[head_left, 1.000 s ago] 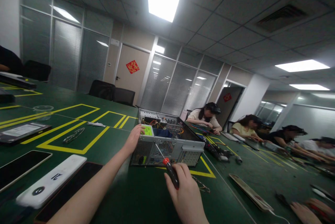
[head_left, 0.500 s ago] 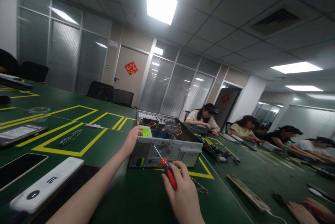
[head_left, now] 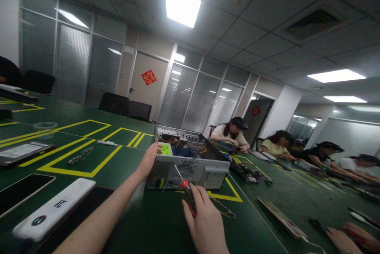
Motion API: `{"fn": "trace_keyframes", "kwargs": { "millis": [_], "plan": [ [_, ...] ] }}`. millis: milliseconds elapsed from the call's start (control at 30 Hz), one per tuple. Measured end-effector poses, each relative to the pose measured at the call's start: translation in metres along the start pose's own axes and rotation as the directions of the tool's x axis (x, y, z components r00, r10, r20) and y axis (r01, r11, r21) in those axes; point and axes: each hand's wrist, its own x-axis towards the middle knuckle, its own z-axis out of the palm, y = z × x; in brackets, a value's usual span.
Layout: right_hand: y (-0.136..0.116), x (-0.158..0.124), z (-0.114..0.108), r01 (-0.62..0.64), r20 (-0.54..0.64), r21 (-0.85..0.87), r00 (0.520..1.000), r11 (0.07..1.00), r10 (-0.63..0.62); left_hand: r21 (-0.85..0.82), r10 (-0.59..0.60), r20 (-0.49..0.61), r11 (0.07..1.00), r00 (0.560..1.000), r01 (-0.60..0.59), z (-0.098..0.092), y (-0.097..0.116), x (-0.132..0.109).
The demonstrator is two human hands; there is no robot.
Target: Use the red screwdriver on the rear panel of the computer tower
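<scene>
An open grey computer case (head_left: 190,167) lies on the green table (head_left: 154,222), its wiring and a blue part showing inside. My left hand (head_left: 151,160) grips the case's near left top corner, fingers curled over the edge by a green label. My right hand (head_left: 204,218) is closed round a screwdriver (head_left: 184,186) with a red and black handle. Its thin shaft points up and left to the rear panel of the case, near the fan grille.
A white device marked 21 (head_left: 53,209) and dark tablets (head_left: 23,187) lie at my left. Yellow tape lines (head_left: 77,173) mark the table. Several seated people work along the right side (head_left: 231,135). Another person's hand (head_left: 346,238) rests at the lower right beside a flat strip (head_left: 282,218).
My right hand has turned the screwdriver handle slightly and shifted a little left. The view dipped and steadied. My left hand stays on the case.
</scene>
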Motion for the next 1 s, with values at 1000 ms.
{"fn": "trace_keyframes", "kwargs": {
  "millis": [1000],
  "plan": [
    [0.004,-0.002,-0.002,-0.083,0.028,0.154,0.996,0.985,0.08,0.016,0.011,-0.002,1.0,1.0,-0.011,-0.002,0.002,0.0]
  ]
}}
